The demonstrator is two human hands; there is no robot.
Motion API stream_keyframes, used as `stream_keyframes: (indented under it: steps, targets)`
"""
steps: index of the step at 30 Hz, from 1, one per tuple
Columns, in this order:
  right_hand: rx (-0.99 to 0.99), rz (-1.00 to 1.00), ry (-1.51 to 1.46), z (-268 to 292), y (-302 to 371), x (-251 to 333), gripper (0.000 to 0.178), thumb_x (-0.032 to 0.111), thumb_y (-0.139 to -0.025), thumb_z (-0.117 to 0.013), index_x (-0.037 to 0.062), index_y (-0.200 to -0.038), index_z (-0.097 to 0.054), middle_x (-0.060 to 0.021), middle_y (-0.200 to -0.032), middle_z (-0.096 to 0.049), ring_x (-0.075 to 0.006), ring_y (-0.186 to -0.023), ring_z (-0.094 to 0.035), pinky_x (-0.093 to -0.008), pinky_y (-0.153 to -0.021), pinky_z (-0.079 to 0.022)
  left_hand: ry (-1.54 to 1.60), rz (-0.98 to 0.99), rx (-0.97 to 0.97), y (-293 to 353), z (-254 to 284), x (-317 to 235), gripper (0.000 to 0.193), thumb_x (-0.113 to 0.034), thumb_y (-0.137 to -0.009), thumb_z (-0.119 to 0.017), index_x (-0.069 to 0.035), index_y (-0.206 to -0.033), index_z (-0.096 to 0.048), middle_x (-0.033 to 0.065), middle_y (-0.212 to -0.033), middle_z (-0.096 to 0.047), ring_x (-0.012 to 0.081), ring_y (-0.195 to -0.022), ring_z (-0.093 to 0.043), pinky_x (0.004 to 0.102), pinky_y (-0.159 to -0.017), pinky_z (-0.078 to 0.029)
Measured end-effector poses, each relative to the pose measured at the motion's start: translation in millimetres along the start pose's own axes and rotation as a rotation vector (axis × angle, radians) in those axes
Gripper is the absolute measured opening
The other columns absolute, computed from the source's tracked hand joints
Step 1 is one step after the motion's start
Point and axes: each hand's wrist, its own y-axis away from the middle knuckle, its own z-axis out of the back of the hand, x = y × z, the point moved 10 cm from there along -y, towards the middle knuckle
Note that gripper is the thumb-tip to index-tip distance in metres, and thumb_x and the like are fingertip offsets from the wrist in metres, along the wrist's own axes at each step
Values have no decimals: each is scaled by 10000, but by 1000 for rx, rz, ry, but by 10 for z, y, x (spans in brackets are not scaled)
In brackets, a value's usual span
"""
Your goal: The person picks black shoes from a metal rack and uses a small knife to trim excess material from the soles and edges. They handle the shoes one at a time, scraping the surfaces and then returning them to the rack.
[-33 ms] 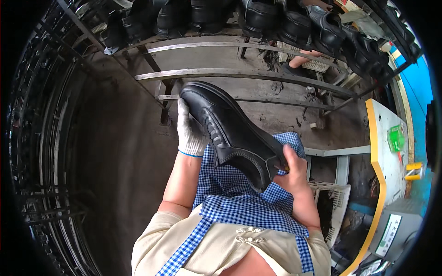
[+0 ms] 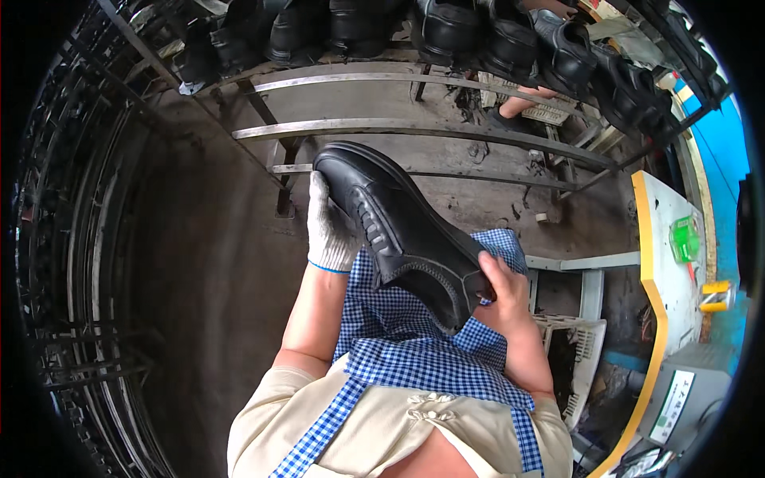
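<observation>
A black leather shoe [image 2: 402,215] with a thick black sole lies tilted across my lap, its toe pointing up and left and its opening turned toward me. My left hand [image 2: 328,235], in a white knit glove with a blue cuff edge, grips the toe end from the left side. The heel end is held in my bare right hand [image 2: 507,296], with the thumb pressed on the back of the heel. Fingers of both hands are partly hidden behind the shoe. Under it is a blue-and-white checked apron [image 2: 430,366].
Ahead, a metal rack [image 2: 358,126] carries a row of black shoes [image 2: 450,32]. Another person's leg [image 2: 526,101] shows beyond it. On the right stand a yellow-edged white table [image 2: 669,263] with a green container [image 2: 684,239], a grey box [image 2: 693,390] and a white crate [image 2: 588,366]. More racks [image 2: 88,263] line the left.
My right thumb and fingers have shifted slightly left onto the heel, and a small yellowish spot by the fingertips is now covered. The shoe and my left hand have barely moved.
</observation>
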Motion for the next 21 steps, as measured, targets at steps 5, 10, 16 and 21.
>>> stream_keyframes:
  steps: [5, 10, 16, 21]
  targets:
    - [-205, -446, -867, -19, 128, -453, 865, 160, -661, -897, -49, -1387, -474, -143, -1281, -619, -233, -1247, -558, -377, -1078, -418, -489, -164, 110, 81, -132, -219, 551, -216, -950, -625, -54, -1438, -426, 123, -1348, -539, 245, -1238, -531, 389, -1071, -439]
    - [-253, -763, -1238, -162, 436, -901, 702, 192, -771, -834, -31, -1325, -466, -44, -1019, -620, -108, -744, -592, -250, -640, -491, -580, -103, 88, 69, 31, -103, 467, -281, -1008, -555, -43, -1398, -461, 127, -1350, -529, 236, -1265, -487, 368, -1098, -379]
    - [-226, -813, -1357, -322, 460, -900, 527, 80, -779, -806, 35, -1215, -514, -4, -736, -553, -51, -471, -448, -203, -414, -351, -533, -101, 1, 63, 274, -81, 435, -345, -1049, -490, -80, -1392, -519, 48, -1422, -495, 203, -1328, -434, 367, -1141, -321]
    - [-466, -593, -1400, 610, 285, -802, 717, -5, -660, -790, 32, -1321, -515, -65, -993, -658, -112, -635, -589, -229, -533, -478, -393, -32, 149, 165, -426, 80, 478, -430, -1016, -531, -140, -1396, -513, 47, -1372, -552, 206, -1201, -553, 377, -987, -483]
